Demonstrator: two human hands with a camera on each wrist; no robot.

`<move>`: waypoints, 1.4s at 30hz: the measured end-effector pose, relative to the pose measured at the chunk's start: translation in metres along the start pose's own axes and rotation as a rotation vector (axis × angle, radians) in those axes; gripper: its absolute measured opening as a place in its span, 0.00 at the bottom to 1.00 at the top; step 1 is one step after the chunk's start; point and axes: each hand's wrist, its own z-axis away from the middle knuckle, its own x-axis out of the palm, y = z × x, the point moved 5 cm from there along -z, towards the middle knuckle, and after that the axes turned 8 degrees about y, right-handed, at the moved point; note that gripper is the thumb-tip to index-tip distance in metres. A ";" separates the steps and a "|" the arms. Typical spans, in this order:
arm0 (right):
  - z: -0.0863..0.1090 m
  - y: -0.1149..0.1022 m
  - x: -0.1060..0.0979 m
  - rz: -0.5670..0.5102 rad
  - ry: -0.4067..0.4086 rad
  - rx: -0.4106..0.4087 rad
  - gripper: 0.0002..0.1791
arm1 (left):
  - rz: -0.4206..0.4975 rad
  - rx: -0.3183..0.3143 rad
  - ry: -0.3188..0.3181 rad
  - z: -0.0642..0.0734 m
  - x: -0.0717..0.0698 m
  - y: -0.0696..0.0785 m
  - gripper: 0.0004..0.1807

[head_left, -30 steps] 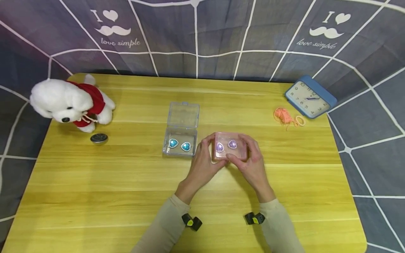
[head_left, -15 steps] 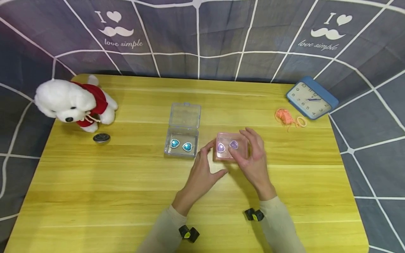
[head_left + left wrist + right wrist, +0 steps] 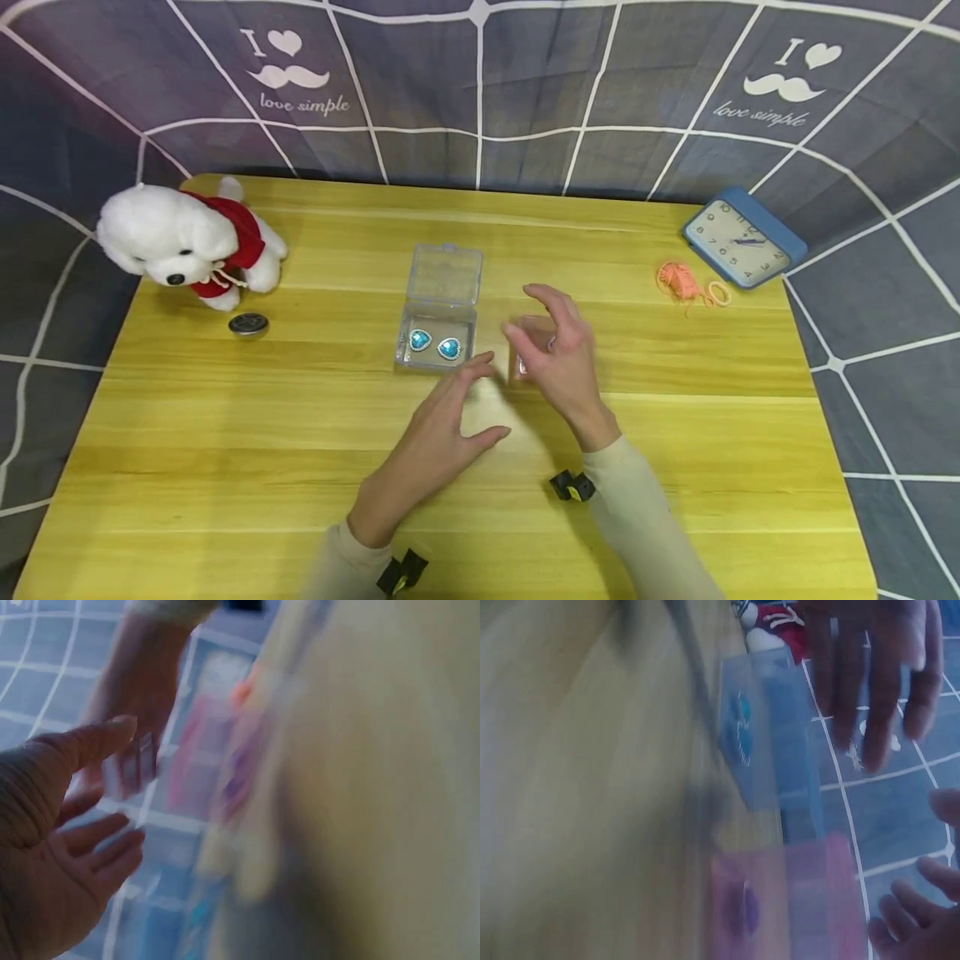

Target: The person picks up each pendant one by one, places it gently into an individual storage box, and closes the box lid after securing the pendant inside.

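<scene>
My left hand (image 3: 429,446) hovers with its fingers apart, its index fingertip close by the lower right corner of a clear box (image 3: 405,362). That box has its lid laid back and holds two blue heart-shaped gems (image 3: 449,348) with sparkling rims. Over a pink see-through box (image 3: 522,371) is my right hand (image 3: 564,358), thumb and index finger spread with nothing between them. The hand hides most of the pink box. A purple gem (image 3: 744,907) shows inside it in the right wrist view, where a pink panel (image 3: 829,900) rises above it. The left wrist view is blurred.
A white plush dog (image 3: 168,233) in red stands at the back left, with a round dark tin (image 3: 248,324) before it. At the back right are a blue clock (image 3: 744,237), orange yarn (image 3: 678,281) and a pale ring (image 3: 718,293). A grey checked cloth (image 3: 420,83) hangs behind.
Both hands have let go of the pink box. My left hand has drawn back toward the lower left; my right hand has moved left and up across the box.
</scene>
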 end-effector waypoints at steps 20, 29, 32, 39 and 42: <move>-0.022 0.001 0.057 -0.029 -0.222 0.439 0.43 | 0.109 -0.240 0.014 -0.033 -0.062 -0.111 0.65; -0.023 0.007 0.075 -0.241 -0.215 0.569 0.45 | 0.133 -0.257 -0.013 -0.036 -0.056 -0.119 0.64; -0.023 0.010 0.078 -0.317 -0.169 0.614 0.44 | 0.140 -0.257 -0.016 -0.036 -0.054 -0.120 0.65; -0.022 0.012 0.079 -0.396 -0.079 0.666 0.43 | 0.139 -0.278 -0.006 -0.037 -0.052 -0.123 0.62; -0.021 0.010 0.077 -0.413 -0.066 0.655 0.42 | 0.128 -0.279 0.001 -0.037 -0.052 -0.123 0.62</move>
